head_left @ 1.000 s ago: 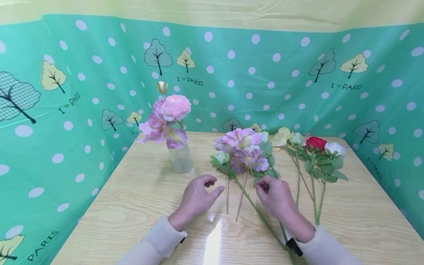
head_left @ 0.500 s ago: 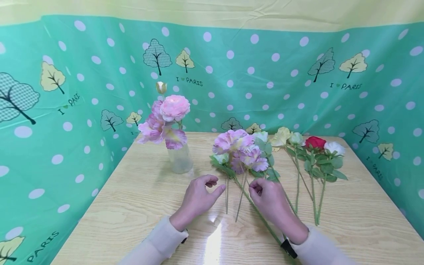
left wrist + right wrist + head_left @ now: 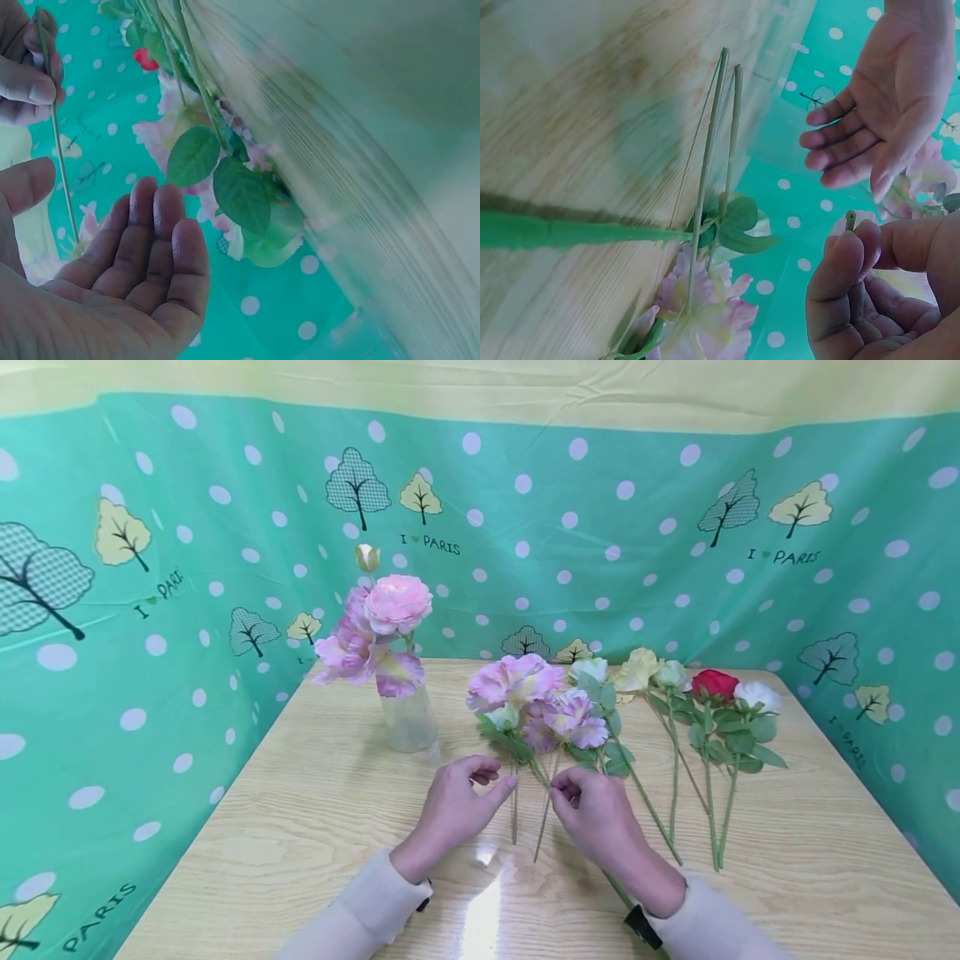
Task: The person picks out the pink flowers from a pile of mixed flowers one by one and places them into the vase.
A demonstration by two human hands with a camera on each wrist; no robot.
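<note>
My right hand (image 3: 600, 814) pinches the thin stem (image 3: 61, 150) of a purple-pink artificial flower (image 3: 513, 681), and the stem's cut end (image 3: 850, 220) pokes out between thumb and fingertip. The bloom is over the other flowers at mid-table. My left hand (image 3: 457, 806) is held beside it with relaxed fingers and thumb apart, palm toward the right hand, holding nothing. Below lie another purple flower (image 3: 573, 718) and a pale green-white rose (image 3: 504, 717) with leaves. A clear vase (image 3: 410, 727) at the left holds a pink flower (image 3: 397, 603), purple blooms (image 3: 345, 647) and a bud (image 3: 367, 558).
At the right of the wooden table (image 3: 285, 852) lie a red rose (image 3: 715, 682), a white rose (image 3: 757, 696), a pale green rose (image 3: 671, 674) and a cream flower (image 3: 637, 670). A green dotted cloth (image 3: 525, 585) encloses the table's back and sides.
My right hand has moved left toward the left hand, carrying the purple-pink flower left across the others. The left hand has shifted only slightly to the right.
</note>
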